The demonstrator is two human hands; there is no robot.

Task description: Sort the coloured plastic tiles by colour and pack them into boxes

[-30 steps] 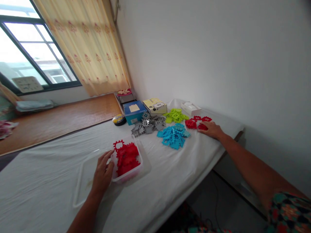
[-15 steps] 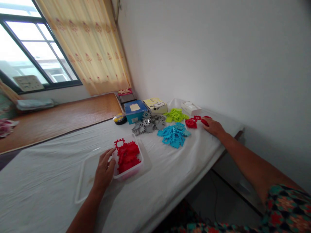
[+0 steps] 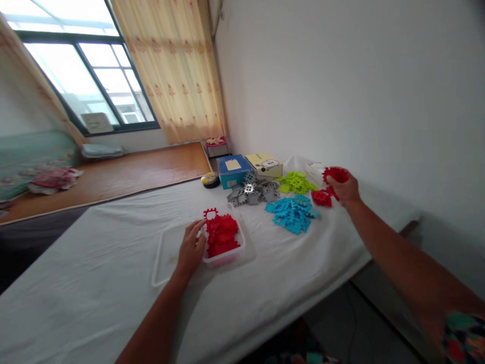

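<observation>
My right hand (image 3: 346, 188) is closed around red interlocking plastic pieces (image 3: 336, 174), lifted above the table at the right. Just under it a small pile of red pieces (image 3: 322, 198) lies on the cloth. At the left side of a clear plastic box (image 3: 242, 247) is my left hand (image 3: 192, 245), its curled fingers gripping the rim. More red notched pieces (image 3: 223, 233) fill the box, and one square frame-shaped piece (image 3: 210, 214) pokes up at its back left corner. Between the hands lies a heap of blue pieces (image 3: 293, 212).
Grey pieces (image 3: 253, 191) and lime-green pieces (image 3: 295, 182) are heaped farther back. Behind them stand a blue box (image 3: 233, 172), a yellow box (image 3: 264, 165) and a round black-and-yellow tin (image 3: 210, 180). A clear lid (image 3: 166, 255) lies left of the plastic box. The wall (image 3: 359, 91) borders the right.
My right hand has risen from the table with red pieces in its grip. My left hand stays at the plastic box. The whole view has swung left.
</observation>
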